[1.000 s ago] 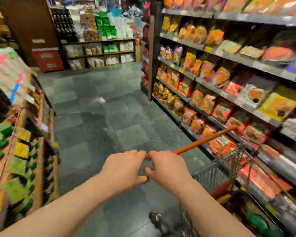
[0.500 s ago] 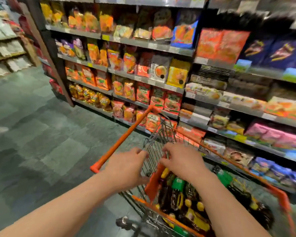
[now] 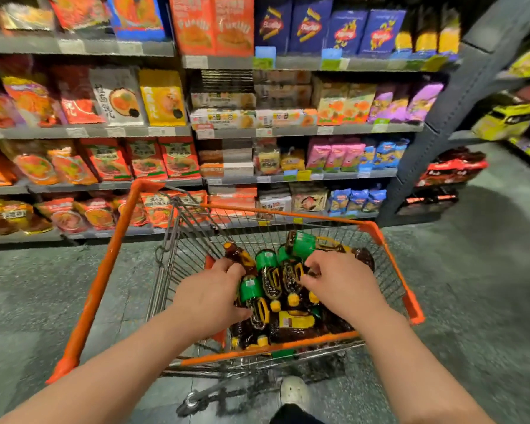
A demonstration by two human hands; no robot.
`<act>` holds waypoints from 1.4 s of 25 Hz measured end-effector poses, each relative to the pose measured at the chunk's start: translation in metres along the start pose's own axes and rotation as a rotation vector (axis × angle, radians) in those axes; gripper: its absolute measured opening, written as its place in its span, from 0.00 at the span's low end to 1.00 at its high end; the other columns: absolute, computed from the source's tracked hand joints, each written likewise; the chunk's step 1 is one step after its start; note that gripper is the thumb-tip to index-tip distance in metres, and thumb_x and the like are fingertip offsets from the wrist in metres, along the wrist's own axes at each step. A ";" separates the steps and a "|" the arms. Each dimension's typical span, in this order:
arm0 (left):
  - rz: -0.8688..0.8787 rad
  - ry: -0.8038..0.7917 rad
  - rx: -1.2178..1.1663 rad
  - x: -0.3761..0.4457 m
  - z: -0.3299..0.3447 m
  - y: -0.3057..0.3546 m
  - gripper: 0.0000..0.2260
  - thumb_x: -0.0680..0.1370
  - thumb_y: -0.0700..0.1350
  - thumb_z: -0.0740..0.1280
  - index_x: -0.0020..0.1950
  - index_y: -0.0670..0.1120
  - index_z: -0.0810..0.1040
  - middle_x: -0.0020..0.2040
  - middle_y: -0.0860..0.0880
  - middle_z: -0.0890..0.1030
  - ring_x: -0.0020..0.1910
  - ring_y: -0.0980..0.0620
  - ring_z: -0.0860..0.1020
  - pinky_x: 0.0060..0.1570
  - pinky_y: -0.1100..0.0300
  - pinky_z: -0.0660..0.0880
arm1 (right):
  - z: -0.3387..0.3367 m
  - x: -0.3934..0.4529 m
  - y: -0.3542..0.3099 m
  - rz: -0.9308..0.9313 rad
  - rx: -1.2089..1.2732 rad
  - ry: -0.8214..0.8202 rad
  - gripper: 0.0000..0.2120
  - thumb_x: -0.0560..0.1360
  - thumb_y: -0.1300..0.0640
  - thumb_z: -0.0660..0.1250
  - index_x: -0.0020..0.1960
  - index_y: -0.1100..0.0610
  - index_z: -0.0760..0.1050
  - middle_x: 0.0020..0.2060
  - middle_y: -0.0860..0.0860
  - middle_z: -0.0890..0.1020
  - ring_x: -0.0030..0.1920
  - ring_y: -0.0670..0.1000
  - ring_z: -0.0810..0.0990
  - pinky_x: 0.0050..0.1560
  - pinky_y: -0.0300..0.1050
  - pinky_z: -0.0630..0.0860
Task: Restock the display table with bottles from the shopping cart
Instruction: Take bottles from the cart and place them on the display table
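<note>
A wire shopping cart (image 3: 289, 215) with an orange rim stands in front of me, holding several dark bottles (image 3: 302, 243) with green or yellow caps and labels, lying in a heap. Both my hands are down inside the basket. My left hand (image 3: 210, 296) curls its fingers round a bottle at the left of the heap, beside a green-capped one (image 3: 251, 289). My right hand (image 3: 340, 286) curls its fingers onto a bottle in the middle of the pile. No display table is in view.
Grey shelves (image 3: 288, 130) packed with bright snack and noodle packets rise right behind the cart. The cart's orange handle bar (image 3: 100, 283) juts out to the left. A dark shelf post (image 3: 441, 123) stands at the right, with grey floor beyond. My shoe (image 3: 294, 390) is under the cart's near end.
The view swung right from the aisle to face the shelves. Both hands left the cart's orange handle and went down into the basket onto the bottles.
</note>
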State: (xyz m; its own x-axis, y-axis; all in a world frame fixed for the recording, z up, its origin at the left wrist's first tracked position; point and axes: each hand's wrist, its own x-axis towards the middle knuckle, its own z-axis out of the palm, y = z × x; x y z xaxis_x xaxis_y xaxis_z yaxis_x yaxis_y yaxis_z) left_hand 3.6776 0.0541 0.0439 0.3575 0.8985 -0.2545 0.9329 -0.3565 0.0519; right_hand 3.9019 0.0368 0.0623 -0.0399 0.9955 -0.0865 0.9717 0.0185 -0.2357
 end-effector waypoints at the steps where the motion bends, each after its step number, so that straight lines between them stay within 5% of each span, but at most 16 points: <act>1: 0.013 -0.013 -0.002 0.008 0.004 0.002 0.34 0.72 0.67 0.66 0.73 0.53 0.63 0.70 0.52 0.67 0.57 0.49 0.78 0.44 0.53 0.78 | 0.002 -0.002 0.006 0.020 -0.003 -0.014 0.16 0.77 0.43 0.63 0.62 0.47 0.74 0.50 0.44 0.80 0.50 0.48 0.79 0.40 0.43 0.75; 9: -0.248 0.041 -0.106 0.098 0.046 -0.016 0.38 0.69 0.66 0.71 0.72 0.48 0.65 0.73 0.44 0.64 0.70 0.43 0.67 0.62 0.46 0.73 | 0.039 0.077 0.026 -0.097 -0.052 -0.112 0.16 0.78 0.45 0.61 0.63 0.50 0.73 0.53 0.49 0.79 0.55 0.54 0.78 0.47 0.50 0.77; 18: -0.467 -0.117 -0.171 0.172 0.122 -0.051 0.33 0.72 0.63 0.70 0.68 0.44 0.67 0.62 0.43 0.70 0.62 0.43 0.70 0.56 0.48 0.75 | 0.140 0.216 0.003 -0.448 -0.090 -0.278 0.12 0.77 0.53 0.62 0.59 0.50 0.75 0.46 0.52 0.78 0.48 0.57 0.79 0.37 0.47 0.72; 29: -0.581 -0.293 -0.303 0.209 0.252 -0.068 0.23 0.74 0.57 0.68 0.61 0.43 0.69 0.60 0.42 0.71 0.60 0.41 0.73 0.55 0.50 0.73 | 0.296 0.292 -0.040 -0.782 -0.273 -0.497 0.13 0.76 0.58 0.62 0.60 0.52 0.75 0.50 0.53 0.76 0.51 0.58 0.78 0.37 0.48 0.71; 35: -0.581 -0.359 -0.239 0.205 0.289 -0.067 0.22 0.76 0.57 0.65 0.63 0.44 0.69 0.60 0.45 0.74 0.59 0.45 0.76 0.54 0.51 0.73 | 0.355 0.288 -0.057 -0.829 -0.323 -0.648 0.17 0.77 0.59 0.60 0.66 0.54 0.71 0.64 0.54 0.71 0.57 0.58 0.76 0.42 0.50 0.76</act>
State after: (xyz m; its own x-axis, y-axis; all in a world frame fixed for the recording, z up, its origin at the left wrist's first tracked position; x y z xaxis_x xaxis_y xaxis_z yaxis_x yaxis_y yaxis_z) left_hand 3.6757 0.1882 -0.2909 -0.1974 0.7719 -0.6043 0.9667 0.2558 0.0110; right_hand 3.7525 0.2888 -0.2924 -0.7309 0.4272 -0.5323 0.5987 0.7758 -0.1994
